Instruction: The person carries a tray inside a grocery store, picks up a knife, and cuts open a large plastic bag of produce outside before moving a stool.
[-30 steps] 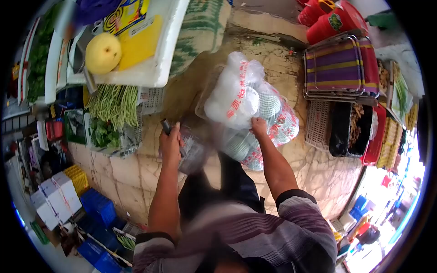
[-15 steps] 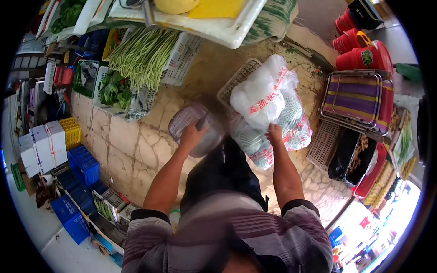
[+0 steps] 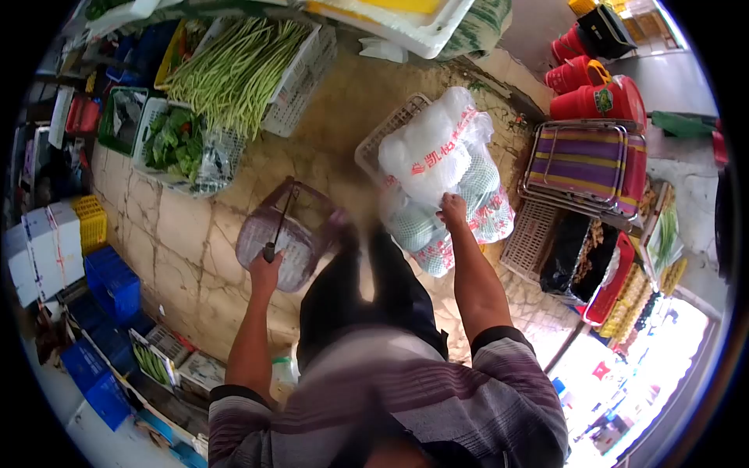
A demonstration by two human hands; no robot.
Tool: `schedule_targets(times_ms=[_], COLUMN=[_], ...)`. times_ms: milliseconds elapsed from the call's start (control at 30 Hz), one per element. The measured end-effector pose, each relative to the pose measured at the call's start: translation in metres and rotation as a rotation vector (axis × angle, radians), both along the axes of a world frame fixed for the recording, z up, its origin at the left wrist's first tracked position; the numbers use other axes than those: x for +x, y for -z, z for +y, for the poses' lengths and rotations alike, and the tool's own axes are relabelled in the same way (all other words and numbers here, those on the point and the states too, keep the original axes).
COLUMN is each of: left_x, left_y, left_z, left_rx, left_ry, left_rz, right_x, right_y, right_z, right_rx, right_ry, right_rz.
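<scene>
My left hand point(image 3: 265, 273) is closed around the dark handle of a long thin-shafted tool point(image 3: 285, 214); I cannot make out its exact kind. The shaft points away from me, over a low purplish plastic stool point(image 3: 261, 222) that stands on the floor. My right hand point(image 3: 452, 209) grips a clear plastic bag with red print point(image 3: 425, 160), its fingers closed on the film at the near side. Round pale-green produce in foam netting point(image 3: 478, 181) shows through the plastic. The bag rests at a perforated crate point(image 3: 374, 148), partly covering it.
Crates of long beans point(image 3: 242, 70) and leafy greens point(image 3: 175, 140) stand at the front left. Blue crates point(image 3: 111, 281) and a white foam box point(image 3: 47, 249) line the left. On the right are folded striped chairs point(image 3: 577, 168), red buckets point(image 3: 597, 100) and a black-lined crate point(image 3: 581, 261).
My left hand has moved left and nearer my body, and the tool's long shaft now shows clearly. The stool appears farther left. My right hand still grips the bag.
</scene>
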State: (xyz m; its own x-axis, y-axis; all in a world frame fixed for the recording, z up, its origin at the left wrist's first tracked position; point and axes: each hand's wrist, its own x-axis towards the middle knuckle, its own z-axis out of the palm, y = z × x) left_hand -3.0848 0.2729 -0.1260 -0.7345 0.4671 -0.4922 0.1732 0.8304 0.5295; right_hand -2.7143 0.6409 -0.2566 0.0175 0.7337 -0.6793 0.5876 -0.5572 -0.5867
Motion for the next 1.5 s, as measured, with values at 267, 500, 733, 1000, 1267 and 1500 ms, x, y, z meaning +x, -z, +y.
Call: schedule_targets(times_ms=[267,500,733,1000,1267,1500], left_x=[0.05,0.111,0.147,0.128,0.139,0.154], left_y=[-0.02,-0.054,-0.049,-0.018,0.006,-0.001], left_z=[0.0,0.029,0.049,0.06,0.057,0.068], left_rx=[0.159,0.164,0.202,0.148,0.148,0.118], left_ry=[-0.143,-0.191,-0.275,-0.285,-0.372,-0.397], left_rz=[0.065,0.083,0.019,-0.03,-0.034,-0.022], right_x=[0.0,0.043,0.046,0.033,0.038,0.064], right_y=[-0.001,0.011,-0.009,-0.02,-0.007,0.029], right_z=[0.004,0.002,0.013,-0.004,-0.007,0.018], right_rx=[-0.008,-0.071,-0.085,-0.136,-0.083,0.416], right_ry=[-0.137,-0.223,-0.37,-0.255,-0.435,-1.211], right_rz=[0.052,0.134,0.142,0.149,0.193,0.007])
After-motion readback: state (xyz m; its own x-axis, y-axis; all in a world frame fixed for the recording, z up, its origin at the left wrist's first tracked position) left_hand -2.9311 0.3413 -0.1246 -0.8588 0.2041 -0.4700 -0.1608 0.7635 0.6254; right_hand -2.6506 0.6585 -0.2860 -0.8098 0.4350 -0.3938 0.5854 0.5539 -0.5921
